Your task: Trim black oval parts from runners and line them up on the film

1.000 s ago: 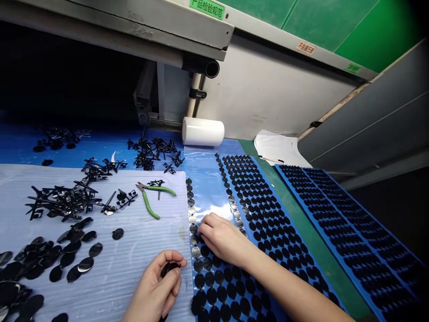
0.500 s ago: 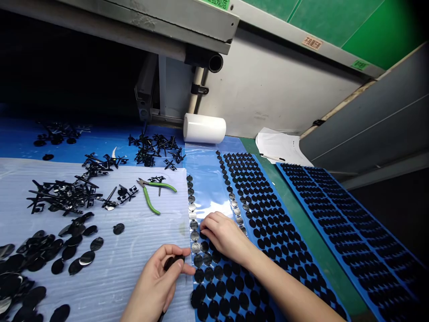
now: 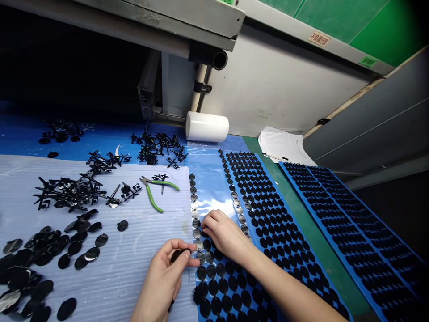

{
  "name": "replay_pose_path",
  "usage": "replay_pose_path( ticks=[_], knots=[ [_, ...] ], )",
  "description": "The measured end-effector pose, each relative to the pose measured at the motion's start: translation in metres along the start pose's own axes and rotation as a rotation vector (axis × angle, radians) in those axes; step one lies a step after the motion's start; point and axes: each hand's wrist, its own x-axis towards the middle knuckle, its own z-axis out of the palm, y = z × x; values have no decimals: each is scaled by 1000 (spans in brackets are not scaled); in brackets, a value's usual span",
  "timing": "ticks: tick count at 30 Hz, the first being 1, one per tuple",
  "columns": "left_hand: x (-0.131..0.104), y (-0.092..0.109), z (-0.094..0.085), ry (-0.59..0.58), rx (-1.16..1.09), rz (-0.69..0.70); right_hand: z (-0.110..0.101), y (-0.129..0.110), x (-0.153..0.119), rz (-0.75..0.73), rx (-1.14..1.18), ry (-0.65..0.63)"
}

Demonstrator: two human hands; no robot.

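Near the lower middle, my left hand [image 3: 164, 273] is closed around a few glossy black discs [image 3: 175, 255], pinched by thumb and fingers. Its fingertips reach the left edge of the blue film-covered sheet [image 3: 214, 179]. Over that sheet lies my right hand [image 3: 223, 232], fingers bent down and together beside the left column of discs [image 3: 195, 205]. Whatever those fingertips press or hold is hidden beneath them. Rows of black discs [image 3: 223, 285] cover the sheet below and right of my right hand.
Loose black discs [image 3: 67, 308] and a heap of black plastic sprues [image 3: 72, 192] lie on the white foam mat [image 3: 134, 286]. Green-handled nippers [image 3: 154, 201] rest near its top right. Behind stands a white film roll [image 3: 207, 127]. Another disc-covered blue sheet [image 3: 348, 232] and papers [image 3: 284, 143] are rightward.
The view has shifted slightly, moving the scene a little to the right. My left hand still holds the discs, and my right hand stays at about the same place on the sheet.
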Motion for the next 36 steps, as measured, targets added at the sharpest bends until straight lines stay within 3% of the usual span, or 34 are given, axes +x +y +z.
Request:
replay_pose_path(
  ticks=[7,11,17,21,28,36],
  knots=[
    [2,1,3,-58,12,-16,0,-30,-17,6,418,149],
    [2,1,6,-78,37,-12,5,-36,-22,8,500,223],
    [-1,1,5,-58,26,-57,1,-7,-6,92,282,271],
    [0,-2,-1,-130,57,-75,2,11,6,78,182,245],
    [1,-3,-1,-199,100,-50,6,14,10,48,113,172],
    [4,1,3,-180,96,-70,5,15,12,33,68,145]
  ],
)
